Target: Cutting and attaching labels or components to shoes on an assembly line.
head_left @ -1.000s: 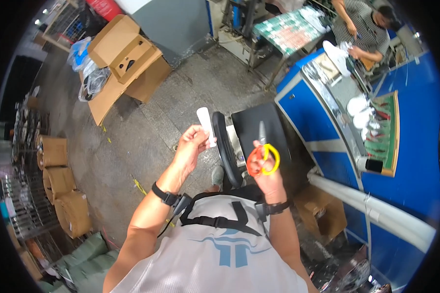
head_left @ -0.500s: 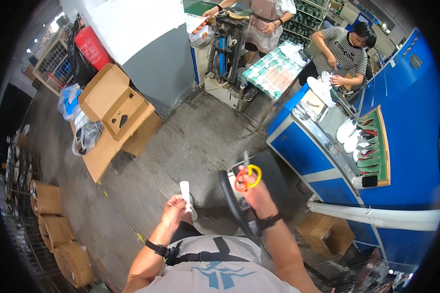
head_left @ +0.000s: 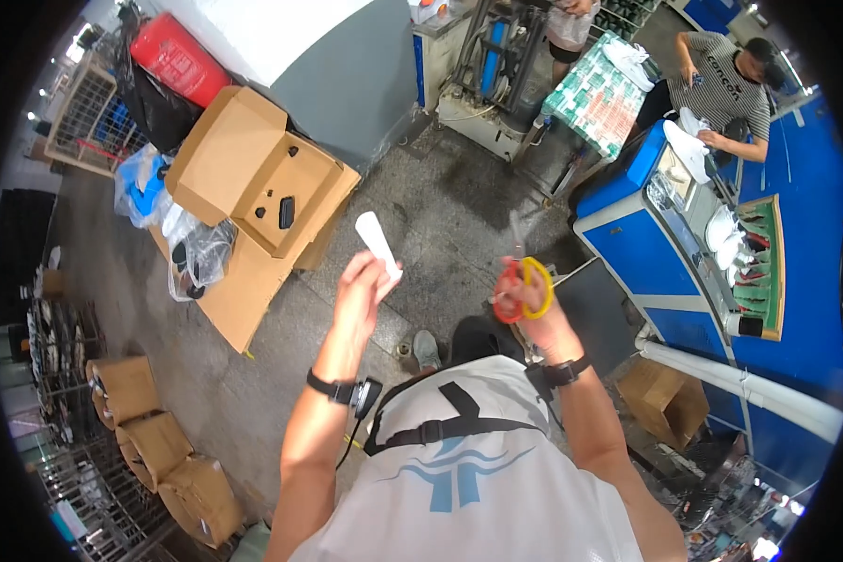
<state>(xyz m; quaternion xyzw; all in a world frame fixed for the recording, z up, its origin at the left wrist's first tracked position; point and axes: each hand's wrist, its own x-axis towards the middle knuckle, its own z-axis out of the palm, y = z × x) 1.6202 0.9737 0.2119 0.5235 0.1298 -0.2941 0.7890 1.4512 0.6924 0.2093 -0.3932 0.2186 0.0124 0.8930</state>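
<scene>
White strip (head_left: 377,244) pinched in left hand (head_left: 361,292), scissors (head_left: 523,286) gripped in right hand (head_left: 534,314)

I am seeing a flat white elongated strip with rounded ends (head_left: 377,244) sticking up and tilting away to the left, pinched at its lower end. Well apart to its right, I am seeing a pair of scissors with one red and one yellow loop handle (head_left: 523,286) pointing their thin metal blades upward, away from the body.
</scene>
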